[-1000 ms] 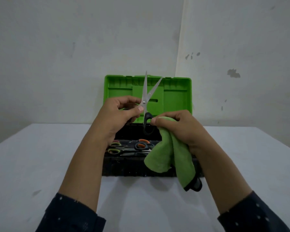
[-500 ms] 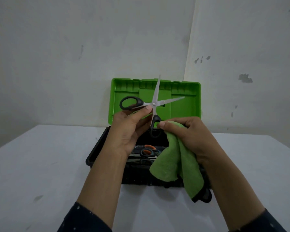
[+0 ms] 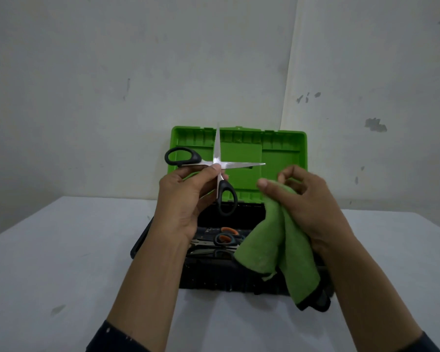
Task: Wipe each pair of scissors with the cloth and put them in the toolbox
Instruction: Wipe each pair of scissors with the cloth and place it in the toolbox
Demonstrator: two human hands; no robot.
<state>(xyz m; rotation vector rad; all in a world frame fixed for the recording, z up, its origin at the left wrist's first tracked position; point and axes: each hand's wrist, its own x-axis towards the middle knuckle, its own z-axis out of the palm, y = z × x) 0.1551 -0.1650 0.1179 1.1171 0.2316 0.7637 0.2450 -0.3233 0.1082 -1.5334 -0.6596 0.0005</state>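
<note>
The white tabletop (image 3: 61, 250) runs wide and bare on both sides of the toolbox (image 3: 214, 280), with open room left, right and in front of it. The toolbox sits at the centre near the far edge, black base, green lid (image 3: 277, 153) standing upright against the wall (image 3: 137, 59). One green cloth (image 3: 280, 245) hangs bunched from the right hand (image 3: 305, 199), whose grip is closed around the cloth's top, thumb and forefinger pinched above the fold; the cloth's lower end drapes over the toolbox's front right corner. The left hand (image 3: 188, 199) pinches one pair of black-handled scissors (image 3: 217, 163) at the pivot, held above the box in front of the lid. Its blades are spread wide into a cross, one tip pointing up, the other pointing right toward the cloth, just short of it and not touching. Inside the base lie at least two more scissors (image 3: 224, 238) with orange-lined handles; the exact count is hidden by the hands and cloth.
</note>
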